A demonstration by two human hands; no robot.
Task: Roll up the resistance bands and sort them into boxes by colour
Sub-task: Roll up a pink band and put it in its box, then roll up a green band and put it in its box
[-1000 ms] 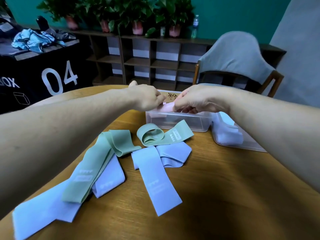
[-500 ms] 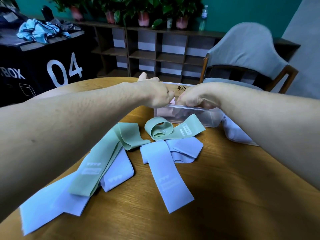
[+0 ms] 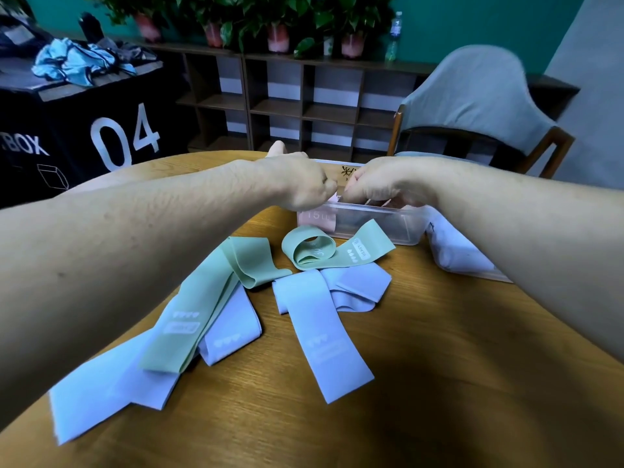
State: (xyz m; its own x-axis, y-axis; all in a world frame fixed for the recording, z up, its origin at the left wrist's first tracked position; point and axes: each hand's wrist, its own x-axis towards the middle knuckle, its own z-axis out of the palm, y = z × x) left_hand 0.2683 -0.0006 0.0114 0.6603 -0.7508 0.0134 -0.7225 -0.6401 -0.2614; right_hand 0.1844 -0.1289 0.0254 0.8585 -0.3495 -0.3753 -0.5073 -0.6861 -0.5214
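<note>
- Both hands have stayed over the clear box since the earlier frames, sinking a little closer to its rim; the bands on the table lie as they did.
- Left hand has its fingers curled and seems to pinch the pink band, which sits at the box's left end, partly inside and seen through the wall.
- Right hand is also curled, fingertips meeting the left at the pink band; I cannot tell how much of it this hand holds.
- Risk: a rolled band is springy, so letting go too soon could let the pink band unwind inside the box.
- Risk: the forearms hang just above the half-rolled green band, which lies against the box's front wall; dragging a wrist back could knock it loose.
- Risk: the box looks light, so a push on its rim could slide it toward the second box at the right.
- Left to do, as I judge it: the long green band, the lilac band and the pale blue band lie unrolled, overlapping on the wooden table, where colours could be picked up together.
</note>
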